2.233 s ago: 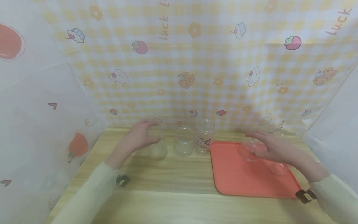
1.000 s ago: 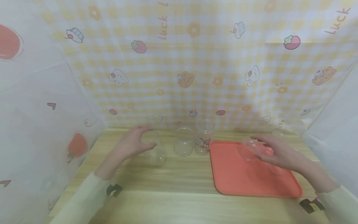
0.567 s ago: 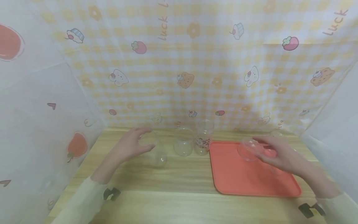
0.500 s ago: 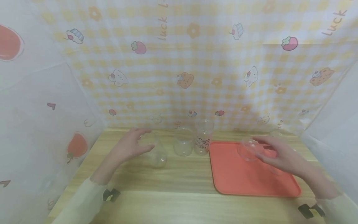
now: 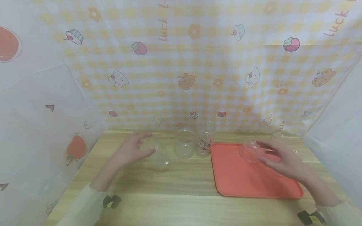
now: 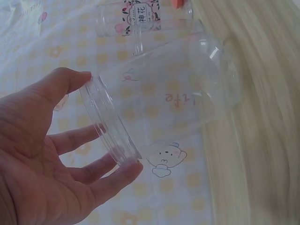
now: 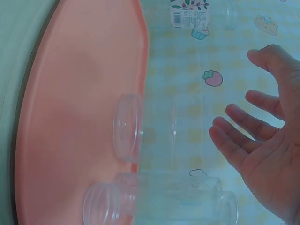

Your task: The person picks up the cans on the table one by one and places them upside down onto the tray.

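My left hand point(image 5: 128, 152) grips a clear plastic jar point(image 6: 164, 89) by its threaded neck, thumb on one side and fingers on the other. The jar leans, its neck toward my palm and its base low over the wooden table. My right hand point(image 5: 285, 161) hovers over the right part of the orange tray point(image 5: 240, 182), fingers loosely bent and holding nothing. Close to those fingers in the head view, a short clear jar point(image 5: 249, 153) stands on the tray. In the right wrist view, the spread fingers point(image 7: 260, 126) are apart from the clear jars.
Between left hand and tray stand a wide clear jar point(image 5: 185, 149) and a taller clear jar point(image 5: 204, 146) with a printed label. Another clear jar point(image 5: 278, 138) is partly hidden behind my right hand. A checked cloth point(image 5: 175, 62) hangs behind the table.
My left hand has come down and toward me, and the jar's base now appears lower and nearer. My right hand has shifted slightly right and nearer, still holding nothing.
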`<state>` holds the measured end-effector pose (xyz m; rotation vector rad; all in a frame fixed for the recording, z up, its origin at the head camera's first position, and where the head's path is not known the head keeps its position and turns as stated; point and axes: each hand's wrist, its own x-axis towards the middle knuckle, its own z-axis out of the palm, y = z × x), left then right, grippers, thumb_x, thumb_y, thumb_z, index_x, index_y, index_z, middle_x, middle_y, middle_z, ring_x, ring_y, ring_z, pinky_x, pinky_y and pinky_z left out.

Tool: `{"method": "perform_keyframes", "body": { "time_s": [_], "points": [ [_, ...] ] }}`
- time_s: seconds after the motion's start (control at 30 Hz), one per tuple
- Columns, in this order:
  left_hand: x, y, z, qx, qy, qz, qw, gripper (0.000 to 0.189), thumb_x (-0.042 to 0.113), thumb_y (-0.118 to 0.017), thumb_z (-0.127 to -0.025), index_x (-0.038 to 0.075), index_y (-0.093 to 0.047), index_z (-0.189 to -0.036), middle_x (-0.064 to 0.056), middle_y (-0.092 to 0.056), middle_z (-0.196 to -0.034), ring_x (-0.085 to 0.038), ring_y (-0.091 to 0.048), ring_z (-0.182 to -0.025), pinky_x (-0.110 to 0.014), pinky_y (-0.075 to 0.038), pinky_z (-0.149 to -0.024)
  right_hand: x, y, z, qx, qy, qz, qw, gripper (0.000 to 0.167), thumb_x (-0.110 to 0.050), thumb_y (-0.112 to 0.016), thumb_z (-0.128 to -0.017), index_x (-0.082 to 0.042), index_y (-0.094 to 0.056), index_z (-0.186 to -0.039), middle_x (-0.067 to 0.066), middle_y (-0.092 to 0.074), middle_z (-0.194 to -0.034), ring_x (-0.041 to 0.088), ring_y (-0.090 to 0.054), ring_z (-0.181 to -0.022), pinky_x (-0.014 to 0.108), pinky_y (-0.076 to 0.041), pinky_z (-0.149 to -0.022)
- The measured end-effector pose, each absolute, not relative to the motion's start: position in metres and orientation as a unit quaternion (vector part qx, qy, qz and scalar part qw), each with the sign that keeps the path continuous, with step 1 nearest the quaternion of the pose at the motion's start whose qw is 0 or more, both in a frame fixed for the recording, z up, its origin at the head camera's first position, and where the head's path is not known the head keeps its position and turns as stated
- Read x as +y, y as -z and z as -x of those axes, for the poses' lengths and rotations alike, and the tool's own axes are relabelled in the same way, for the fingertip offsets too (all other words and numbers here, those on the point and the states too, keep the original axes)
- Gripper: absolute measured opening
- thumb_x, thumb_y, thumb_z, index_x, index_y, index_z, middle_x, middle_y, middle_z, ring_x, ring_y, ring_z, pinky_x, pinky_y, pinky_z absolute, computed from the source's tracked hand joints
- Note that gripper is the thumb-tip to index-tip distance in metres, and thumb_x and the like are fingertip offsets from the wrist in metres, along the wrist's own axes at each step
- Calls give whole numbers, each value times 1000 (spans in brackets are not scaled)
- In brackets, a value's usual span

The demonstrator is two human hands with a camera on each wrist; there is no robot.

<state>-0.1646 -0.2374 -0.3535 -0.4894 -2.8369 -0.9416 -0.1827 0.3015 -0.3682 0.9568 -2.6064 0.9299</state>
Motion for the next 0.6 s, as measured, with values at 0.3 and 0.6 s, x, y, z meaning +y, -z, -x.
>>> {"method": "perform_keyframes", "body": {
  "time_s": [0.3, 0.6],
  "points": [
    [-235, 357, 160, -925, 338, 167, 35, 65, 38, -77, -90, 2, -57, -141, -26, -55, -138, -51, -60, -110, -63, -54, -86, 299, 374, 182, -868, -347, -339, 109, 62, 3, -81, -84, 0, -56, -141, 22, -62, -130, 13, -61, -116, 18, -51, -92],
    [-229, 362, 160, -926, 346, 146, 22, 66, 40, -78, -89, 8, -57, -142, -22, -54, -140, -47, -59, -113, -57, -55, -86, 292, 376, 182, -858, -373, -339, 100, 62, 6, -79, -85, -7, -57, -142, 17, -63, -131, 15, -61, -118, 21, -51, -92]
  ]
}}
